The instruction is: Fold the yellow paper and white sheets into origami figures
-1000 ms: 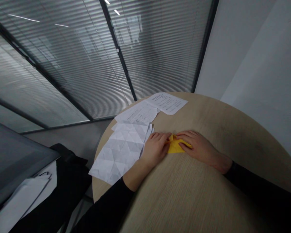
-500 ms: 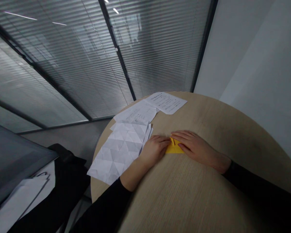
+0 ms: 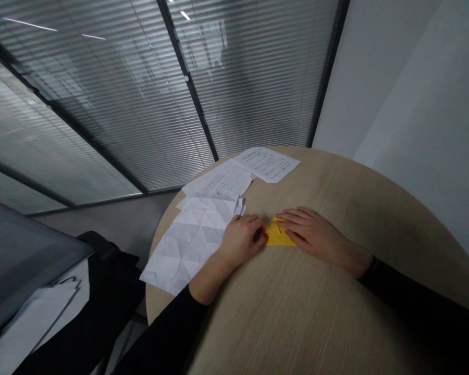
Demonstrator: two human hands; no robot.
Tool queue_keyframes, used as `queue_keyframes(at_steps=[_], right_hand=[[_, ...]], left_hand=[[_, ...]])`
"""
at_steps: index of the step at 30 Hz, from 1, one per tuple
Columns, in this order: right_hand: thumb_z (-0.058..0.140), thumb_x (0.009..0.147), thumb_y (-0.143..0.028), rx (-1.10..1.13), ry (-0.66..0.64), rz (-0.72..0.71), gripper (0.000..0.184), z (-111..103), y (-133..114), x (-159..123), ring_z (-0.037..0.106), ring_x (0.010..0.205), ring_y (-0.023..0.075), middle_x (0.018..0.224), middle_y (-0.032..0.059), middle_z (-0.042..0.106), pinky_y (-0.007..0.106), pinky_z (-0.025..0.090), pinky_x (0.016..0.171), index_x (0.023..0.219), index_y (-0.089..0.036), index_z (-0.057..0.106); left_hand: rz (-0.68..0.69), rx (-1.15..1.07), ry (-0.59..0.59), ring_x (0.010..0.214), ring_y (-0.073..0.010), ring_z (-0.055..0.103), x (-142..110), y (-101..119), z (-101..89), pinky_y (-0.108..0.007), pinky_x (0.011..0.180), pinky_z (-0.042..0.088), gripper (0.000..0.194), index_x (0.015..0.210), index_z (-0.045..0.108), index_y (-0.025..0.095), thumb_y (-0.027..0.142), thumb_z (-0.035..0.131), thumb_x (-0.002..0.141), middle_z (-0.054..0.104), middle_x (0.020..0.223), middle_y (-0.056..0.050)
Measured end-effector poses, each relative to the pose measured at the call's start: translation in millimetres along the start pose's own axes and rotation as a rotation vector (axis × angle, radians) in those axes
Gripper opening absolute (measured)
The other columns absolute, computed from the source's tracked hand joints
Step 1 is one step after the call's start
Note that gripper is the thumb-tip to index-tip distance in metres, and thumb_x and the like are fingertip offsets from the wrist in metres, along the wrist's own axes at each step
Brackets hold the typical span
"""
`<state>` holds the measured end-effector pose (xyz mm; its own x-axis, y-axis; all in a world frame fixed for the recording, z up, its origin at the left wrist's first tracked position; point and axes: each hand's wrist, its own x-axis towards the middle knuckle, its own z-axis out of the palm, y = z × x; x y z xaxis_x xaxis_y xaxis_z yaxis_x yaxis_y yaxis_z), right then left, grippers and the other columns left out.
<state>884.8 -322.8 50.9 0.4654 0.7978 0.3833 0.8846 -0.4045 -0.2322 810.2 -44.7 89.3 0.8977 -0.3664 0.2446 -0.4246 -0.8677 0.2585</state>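
Observation:
A small piece of folded yellow paper (image 3: 278, 237) lies on the wooden table between my two hands. My left hand (image 3: 244, 237) is at its left edge, fingers curled in and thumb tip against the paper in what looks like a pinch. Across the paper's right part rests my right hand (image 3: 309, 232), its fingers stretched out and flat, pressing it down. Those fingers hide the right end of the paper. A short dark line, perhaps a slit or a fold shadow, shows near the paper's middle.
A white sheet (image 3: 191, 242) creased into triangles lies left of my left hand. Printed sheets (image 3: 268, 164) overlap behind it near the far edge of the round table (image 3: 336, 323). At lower left, more papers (image 3: 42, 312) rest on something black beside a grey surface.
My left hand has shifted slightly left and its fingers have curled, uncovering more of the yellow paper. My right hand has stayed almost in place.

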Motion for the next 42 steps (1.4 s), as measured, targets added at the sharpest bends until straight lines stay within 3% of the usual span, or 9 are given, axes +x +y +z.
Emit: queue_keyframes(at_steps=[5, 10, 15, 21, 26, 32, 39, 42], right_hand=[[0.056, 0.112, -0.011, -0.011, -0.007, -0.041, 0.062, -2, -2, 0, 0.068, 0.154, 0.0309, 0.165, 0.0004, 0.076, 0.064, 0.051, 0.133, 0.163, -0.041, 0.072], [0.056, 0.111, -0.01, 0.005, 0.008, -0.057, 0.055, -1, -1, 0, 0.072, 0.149, 0.0302, 0.161, 0.0048, 0.079, 0.062, 0.054, 0.131, 0.155, -0.034, 0.077], [0.057, 0.111, -0.01, 0.026, 0.02, -0.048, 0.046, 1, -1, 0, 0.073, 0.147, 0.0307, 0.159, 0.0082, 0.079, 0.061, 0.055, 0.13, 0.147, -0.028, 0.079], [0.057, 0.114, -0.015, 0.098, 0.022, 0.003, 0.052, 3, 0, -1, 0.069, 0.153, 0.0305, 0.168, 0.0085, 0.073, 0.061, 0.055, 0.132, 0.163, -0.03, 0.067], [0.057, 0.115, -0.017, 0.12, 0.016, -0.004, 0.046, 2, 1, -2, 0.069, 0.152, 0.0301, 0.166, 0.0059, 0.074, 0.06, 0.055, 0.131, 0.154, -0.034, 0.073], [0.06, 0.112, -0.015, 0.158, 0.017, -0.007, 0.043, 1, -1, -2, 0.071, 0.145, 0.0337, 0.161, 0.0089, 0.075, 0.062, 0.058, 0.125, 0.148, -0.031, 0.076], [0.065, 0.107, -0.013, 0.215, 0.076, 0.04, 0.04, 5, -2, -3, 0.072, 0.143, 0.0336, 0.156, 0.0122, 0.073, 0.06, 0.06, 0.125, 0.141, -0.03, 0.075], [0.064, 0.106, -0.013, 0.29, 0.109, 0.066, 0.044, 6, -4, -3, 0.071, 0.145, 0.0323, 0.156, 0.0112, 0.071, 0.058, 0.059, 0.127, 0.145, -0.032, 0.072]], left_hand=[[0.198, 0.022, -0.087, 0.105, -0.0265, 0.08, -1, -10, -11.1, -0.043, 0.096, 0.056, 0.017, 0.114, 0.082, 0.024, 0.019, 0.067, 0.109, 0.084, 0.11, -0.006], [0.177, 0.064, -0.071, 0.102, -0.0269, 0.08, -2, -13, -16.3, -0.043, 0.094, 0.053, 0.014, 0.116, 0.082, 0.023, 0.026, 0.07, 0.109, 0.083, 0.105, -0.006], [0.214, 0.058, -0.095, 0.101, -0.0264, 0.079, -3, -17, -15.5, -0.044, 0.093, 0.05, 0.014, 0.112, 0.084, 0.023, 0.022, 0.071, 0.108, 0.083, 0.106, -0.004], [0.27, 0.02, -0.153, 0.101, -0.0254, 0.079, -6, -21, -24.9, -0.044, 0.097, 0.049, 0.018, 0.114, 0.085, 0.024, 0.02, 0.069, 0.109, 0.084, 0.114, -0.005], [0.245, -0.052, -0.142, 0.102, -0.0249, 0.079, -7, -17, -26.3, -0.042, 0.097, 0.052, 0.014, 0.11, 0.083, 0.023, 0.023, 0.069, 0.108, 0.082, 0.116, -0.006], [0.085, -0.033, -0.012, 0.099, -0.0249, 0.076, -1, -12, -6.2, -0.041, 0.095, 0.053, 0.025, 0.098, 0.076, 0.021, 0.034, 0.066, 0.117, 0.079, 0.106, -0.007], [0.02, -0.06, 0.031, 0.111, -0.0291, 0.077, 0, -11, 2.3, -0.044, 0.098, 0.054, 0.023, 0.122, 0.08, 0.022, 0.042, 0.08, 0.111, 0.079, 0.119, -0.009], [0.007, -0.152, 0.015, 0.108, -0.0276, 0.076, 1, -8, 3.3, -0.044, 0.098, 0.054, 0.019, 0.118, 0.08, 0.022, 0.036, 0.084, 0.107, 0.079, 0.119, -0.008]])
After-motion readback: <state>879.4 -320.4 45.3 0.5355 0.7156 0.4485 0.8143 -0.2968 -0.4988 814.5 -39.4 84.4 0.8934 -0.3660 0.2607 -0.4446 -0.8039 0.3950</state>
